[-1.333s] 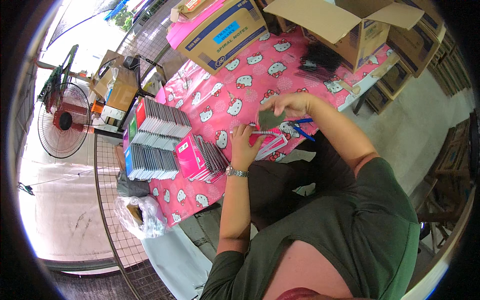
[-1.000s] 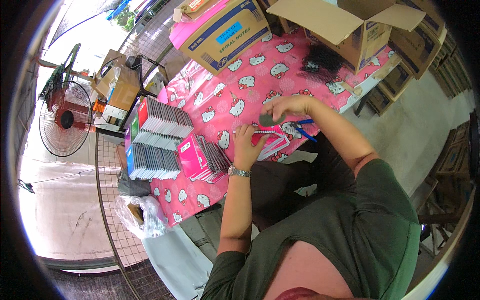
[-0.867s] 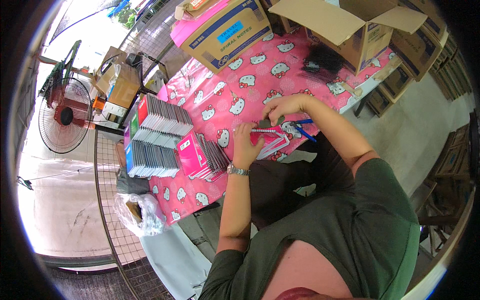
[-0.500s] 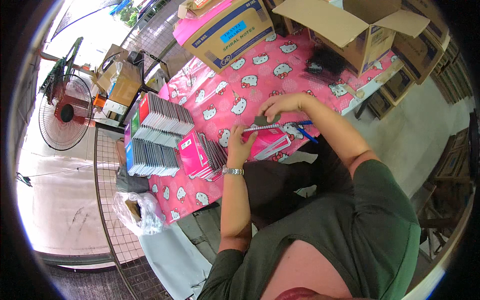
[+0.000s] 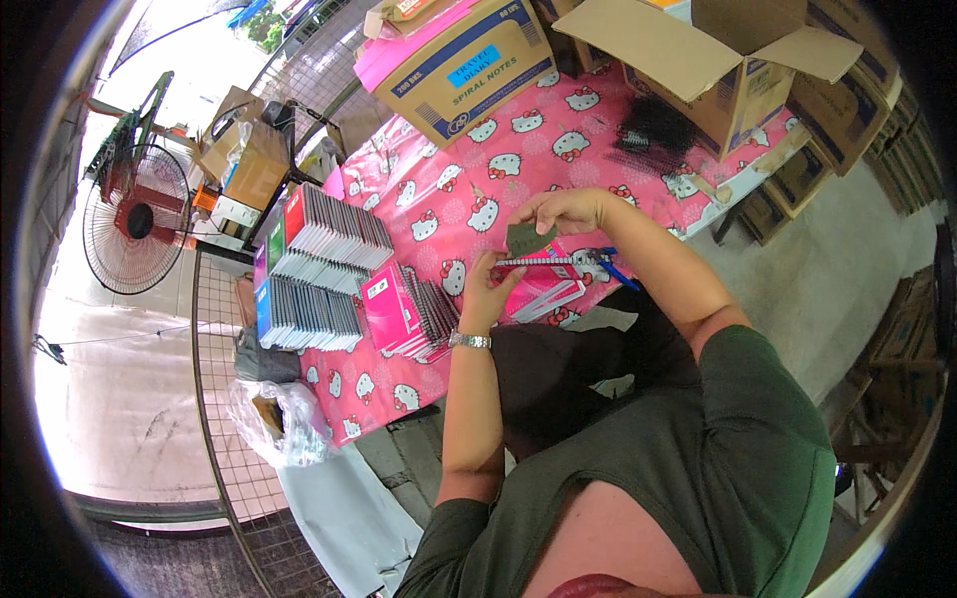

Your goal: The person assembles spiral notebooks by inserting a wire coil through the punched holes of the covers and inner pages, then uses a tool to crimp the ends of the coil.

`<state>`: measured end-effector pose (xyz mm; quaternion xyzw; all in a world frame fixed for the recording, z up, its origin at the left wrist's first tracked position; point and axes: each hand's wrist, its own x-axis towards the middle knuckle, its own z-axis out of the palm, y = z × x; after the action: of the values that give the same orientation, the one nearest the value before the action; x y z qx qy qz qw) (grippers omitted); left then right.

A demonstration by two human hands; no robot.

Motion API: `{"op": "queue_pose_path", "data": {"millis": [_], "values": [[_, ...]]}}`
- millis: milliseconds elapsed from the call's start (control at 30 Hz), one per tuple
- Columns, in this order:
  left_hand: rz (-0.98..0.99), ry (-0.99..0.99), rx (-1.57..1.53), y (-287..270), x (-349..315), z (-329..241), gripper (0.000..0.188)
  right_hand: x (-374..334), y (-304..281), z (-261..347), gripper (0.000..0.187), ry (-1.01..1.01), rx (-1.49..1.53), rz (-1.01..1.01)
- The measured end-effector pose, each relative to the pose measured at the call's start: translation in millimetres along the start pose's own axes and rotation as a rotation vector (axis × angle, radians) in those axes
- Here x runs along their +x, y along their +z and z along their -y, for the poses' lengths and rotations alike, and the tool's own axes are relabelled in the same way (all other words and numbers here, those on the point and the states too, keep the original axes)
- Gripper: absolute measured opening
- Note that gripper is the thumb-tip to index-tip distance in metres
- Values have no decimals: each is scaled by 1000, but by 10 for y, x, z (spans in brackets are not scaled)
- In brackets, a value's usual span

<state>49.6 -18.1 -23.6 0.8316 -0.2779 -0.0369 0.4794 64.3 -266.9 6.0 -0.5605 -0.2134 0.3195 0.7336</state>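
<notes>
My left hand (image 5: pixel 485 294), with a metal watch at the wrist, pinches the left end of a notebook (image 5: pixel 540 261) held on edge, its coil binding upward. Between the fingertips of my right hand (image 5: pixel 568 209) is a small dark green flat piece (image 5: pixel 526 239), just above that binding. Pink notebooks (image 5: pixel 546 295) lie beneath on the tablecloth. Beside my right forearm rests a blue-handled hand tool (image 5: pixel 622 275), partly hidden. Left of my left hand stands a leaning stack of pink notebooks (image 5: pixel 391 311).
Further left are stacks of blue (image 5: pixel 304 317) and red (image 5: pixel 329 221) notebooks. At the back stand a closed carton (image 5: pixel 464 95) and an open carton (image 5: pixel 688 75), with a black heap of coils (image 5: pixel 653 135) near it. A fan (image 5: pixel 138 219) and plastic bag (image 5: pixel 284 424) are at left.
My right hand has lifted and tilted the green piece slightly, so more of its face shows. My left hand keeps its grip on the notebook. The whole view has shifted a little.
</notes>
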Motion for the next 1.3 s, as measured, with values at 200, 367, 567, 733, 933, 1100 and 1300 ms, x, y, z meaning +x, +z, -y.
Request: {"op": "queue_pose_path", "data": {"millis": [200, 367, 567, 733, 933, 1100, 1300], "values": [[-17, -100, -236, 6, -15, -19, 33, 50, 52, 72, 40, 10, 47, 3], [-12, -179, -194, -24, -34, -6, 32, 189, -248, 33, 52, 363, -868, -209], [-244, -120, -271, 56, -7, -108, 18, -470, -611, -991, 75, -54, -1282, -1182], [-236, -249, -86, -17, -32, -145, 20, -884, 449, -1290, 63, 222, -1383, -1078], [-282, -73, -33, 128, 5, -162, 20, -1107, 604, -1376, 60, 149, -1338, -1063], [-238, -188, -81, 95, 35, 8, 18, -815, 977, -914, 57, -350, -1067, -1203], [-260, -158, -186, 95, 16, 36, 18, -471, 1245, -525, 57, -465, -973, -993]]}}
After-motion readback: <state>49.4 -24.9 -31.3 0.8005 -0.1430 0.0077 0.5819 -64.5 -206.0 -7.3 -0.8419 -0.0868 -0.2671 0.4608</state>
